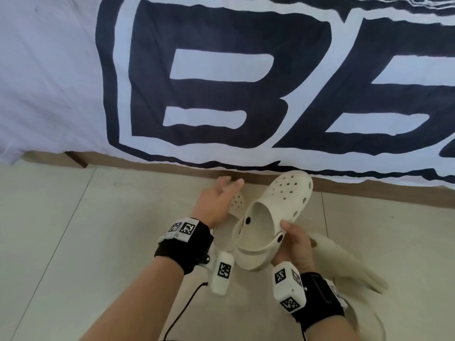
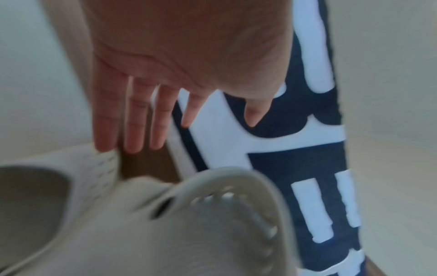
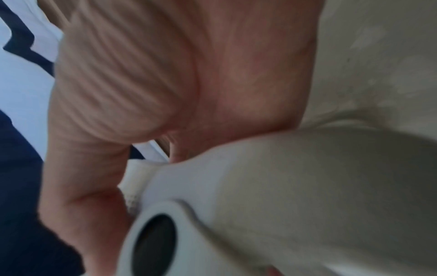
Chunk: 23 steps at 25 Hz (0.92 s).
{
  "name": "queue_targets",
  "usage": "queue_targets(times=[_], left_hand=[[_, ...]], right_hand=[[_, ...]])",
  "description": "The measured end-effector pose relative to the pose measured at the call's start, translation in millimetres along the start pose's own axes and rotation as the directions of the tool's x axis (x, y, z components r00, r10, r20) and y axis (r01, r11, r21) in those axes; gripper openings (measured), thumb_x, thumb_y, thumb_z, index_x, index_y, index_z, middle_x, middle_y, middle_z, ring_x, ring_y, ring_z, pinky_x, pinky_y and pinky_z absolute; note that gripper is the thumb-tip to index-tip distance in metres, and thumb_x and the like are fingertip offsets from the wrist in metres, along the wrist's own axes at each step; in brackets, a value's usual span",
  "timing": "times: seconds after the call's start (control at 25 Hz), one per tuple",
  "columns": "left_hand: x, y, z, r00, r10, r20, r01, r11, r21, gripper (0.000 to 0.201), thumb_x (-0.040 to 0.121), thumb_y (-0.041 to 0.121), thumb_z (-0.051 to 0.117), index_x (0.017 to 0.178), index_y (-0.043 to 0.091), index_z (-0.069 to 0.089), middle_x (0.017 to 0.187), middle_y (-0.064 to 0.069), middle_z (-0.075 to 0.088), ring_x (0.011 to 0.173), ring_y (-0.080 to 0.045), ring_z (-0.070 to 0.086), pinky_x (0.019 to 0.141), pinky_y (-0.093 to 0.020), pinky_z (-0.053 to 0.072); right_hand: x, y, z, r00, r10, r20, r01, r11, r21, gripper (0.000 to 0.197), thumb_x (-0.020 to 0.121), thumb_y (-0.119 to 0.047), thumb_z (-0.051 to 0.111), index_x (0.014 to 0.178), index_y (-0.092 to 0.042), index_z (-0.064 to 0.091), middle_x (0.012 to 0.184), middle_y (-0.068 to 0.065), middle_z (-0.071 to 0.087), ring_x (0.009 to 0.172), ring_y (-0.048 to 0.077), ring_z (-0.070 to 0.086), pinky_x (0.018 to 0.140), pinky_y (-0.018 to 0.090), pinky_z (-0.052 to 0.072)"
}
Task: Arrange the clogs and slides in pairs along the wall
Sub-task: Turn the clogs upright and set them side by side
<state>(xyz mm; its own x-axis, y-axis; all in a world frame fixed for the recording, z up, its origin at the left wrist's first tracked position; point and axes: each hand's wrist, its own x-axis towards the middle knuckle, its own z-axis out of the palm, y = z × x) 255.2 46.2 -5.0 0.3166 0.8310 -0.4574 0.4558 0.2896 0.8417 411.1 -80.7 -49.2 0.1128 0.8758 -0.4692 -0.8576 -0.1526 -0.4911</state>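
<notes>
My right hand [image 1: 290,233] grips a cream clog [image 1: 278,205] by its side rim beside the black strap rivet and holds it off the floor, toe toward the bed. The thumb [image 3: 82,186] presses on the rim of that clog [image 3: 307,186]. My left hand [image 1: 230,185] is spread, fingers straight, above a second cream clog [image 1: 237,203] lying on the floor, which it mostly hides. In the left wrist view the fingers [image 2: 134,121] reach just past the toe of the floor clog [image 2: 71,177], with the held clog [image 2: 212,224] in the foreground.
A cream slide [image 1: 344,264] lies on the tiled floor under my right forearm, and another pale shoe [image 1: 369,323] shows at the bottom right. A white and navy printed cover [image 1: 221,82] hangs over a wooden bed base [image 1: 369,193] straight ahead.
</notes>
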Motion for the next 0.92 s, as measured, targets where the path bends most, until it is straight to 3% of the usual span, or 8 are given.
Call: queue_targets(times=[0.16, 0.32, 0.44, 0.6, 0.72, 0.76, 0.84, 0.92], left_hand=[[-13, 46, -35, 0.995, 0.091, -0.04, -0.075, 0.948, 0.309, 0.061, 0.083, 0.075, 0.04, 0.115, 0.029, 0.065, 0.105, 0.009, 0.066, 0.1, -0.014, 0.059, 0.09, -0.035, 0.046], [-14, 49, -56, 0.975, 0.075, -0.21, 0.031, 0.886, 0.463, 0.059, 0.086, 0.067, 0.044, 0.109, 0.019, 0.068, 0.103, -0.001, 0.069, 0.098, -0.021, 0.061, 0.089, -0.039, 0.05], [-5, 41, -65, 0.976, -0.126, -0.178, 0.167, 0.955, 0.243, 0.064, 0.077, 0.072, 0.052, 0.111, 0.021, 0.068, 0.112, -0.001, 0.064, 0.105, -0.022, 0.057, 0.096, -0.043, 0.047], [1, 28, -78, 0.968, -0.24, -0.073, 0.246, 0.964, 0.101, 0.036, 0.074, 0.06, 0.066, 0.095, 0.031, 0.069, 0.112, -0.003, 0.066, 0.105, -0.025, 0.061, 0.098, -0.047, 0.047], [6, 14, -91, 0.97, -0.226, -0.089, 0.234, 0.967, 0.097, 0.029, 0.075, 0.04, 0.075, 0.098, 0.022, 0.073, 0.106, -0.004, 0.07, 0.101, -0.023, 0.063, 0.094, -0.043, 0.05], [5, 10, -95, 0.965, -0.238, -0.107, 0.245, 0.968, 0.059, 0.028, 0.077, 0.033, 0.076, 0.102, 0.023, 0.073, 0.108, -0.003, 0.07, 0.102, -0.022, 0.062, 0.093, -0.041, 0.051], [-1, 1, -99, 0.955, -0.274, -0.112, 0.268, 0.961, -0.063, 0.022, 0.085, 0.02, 0.072, 0.107, 0.021, 0.073, 0.109, -0.004, 0.07, 0.103, -0.024, 0.063, 0.084, -0.039, 0.054], [-4, -7, -99, 0.942, -0.32, -0.103, 0.289, 0.928, -0.237, 0.02, 0.091, 0.01, 0.065, 0.11, 0.011, 0.071, 0.107, -0.01, 0.071, 0.099, -0.028, 0.066, 0.071, -0.036, 0.057]], right_hand=[[30, 26, 36, 0.998, 0.001, 0.055, 0.004, 0.996, -0.091, 0.093, 0.068, -0.005, 0.087, 0.148, -0.006, 0.04, 0.141, 0.032, 0.053, 0.119, 0.046, 0.06, 0.086, 0.055, 0.055], [48, 56, 70, 0.975, -0.218, 0.044, 0.212, 0.848, -0.486, 0.115, 0.057, -0.003, 0.095, 0.148, -0.031, 0.032, 0.135, 0.016, 0.06, 0.119, 0.038, 0.063, 0.085, 0.058, 0.059], [51, 81, 83, 0.949, -0.31, 0.058, 0.276, 0.728, -0.628, 0.145, 0.05, -0.012, 0.099, 0.15, -0.057, 0.006, 0.14, 0.001, 0.053, 0.122, 0.024, 0.061, 0.089, 0.051, 0.059], [48, 111, 97, 0.922, -0.355, 0.154, 0.36, 0.638, -0.681, 0.125, 0.062, -0.028, 0.088, 0.141, -0.066, -0.002, 0.144, -0.008, 0.042, 0.127, 0.008, 0.054, 0.1, 0.035, 0.052], [53, 123, 87, 0.849, -0.434, 0.302, 0.497, 0.457, -0.738, 0.119, 0.064, -0.011, 0.091, 0.144, -0.032, 0.005, 0.137, -0.011, 0.038, 0.119, -0.02, 0.045, 0.095, 0.007, 0.042], [53, 122, 83, 0.855, -0.409, 0.319, 0.494, 0.458, -0.739, 0.12, 0.063, -0.006, 0.091, 0.143, -0.035, 0.006, 0.136, -0.012, 0.039, 0.118, -0.021, 0.044, 0.093, 0.005, 0.042], [55, 121, 73, 0.897, -0.366, 0.249, 0.426, 0.563, -0.708, 0.119, 0.062, -0.013, 0.092, 0.144, -0.049, 0.014, 0.141, -0.008, 0.044, 0.127, -0.005, 0.049, 0.096, 0.019, 0.051], [59, 117, 63, 0.931, -0.346, 0.113, 0.326, 0.657, -0.68, 0.111, 0.063, -0.021, 0.094, 0.148, -0.046, 0.027, 0.146, -0.003, 0.045, 0.129, 0.009, 0.052, 0.091, 0.029, 0.057]])
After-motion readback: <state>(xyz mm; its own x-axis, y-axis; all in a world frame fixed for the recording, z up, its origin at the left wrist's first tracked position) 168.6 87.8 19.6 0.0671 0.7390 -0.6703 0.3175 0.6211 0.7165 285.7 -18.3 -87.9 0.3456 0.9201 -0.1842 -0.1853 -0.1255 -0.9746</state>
